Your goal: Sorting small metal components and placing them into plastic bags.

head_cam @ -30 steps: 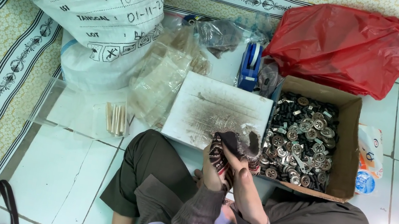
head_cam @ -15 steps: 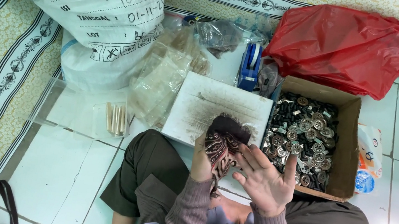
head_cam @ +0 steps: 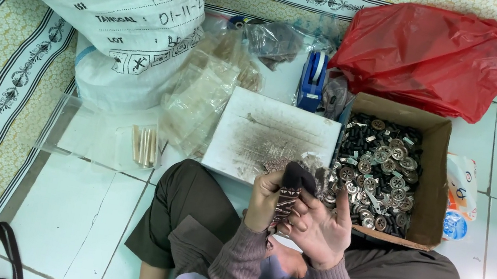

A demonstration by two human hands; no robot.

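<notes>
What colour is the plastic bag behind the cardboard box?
Red: the plastic bag behind the cardboard box shows clearly in the head view.

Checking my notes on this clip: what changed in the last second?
The right hand opened and drew back toward the body; the left hand kept hold of the dark patterned cloth piece. The cardboard box, white tray and red bag stayed put.
</notes>
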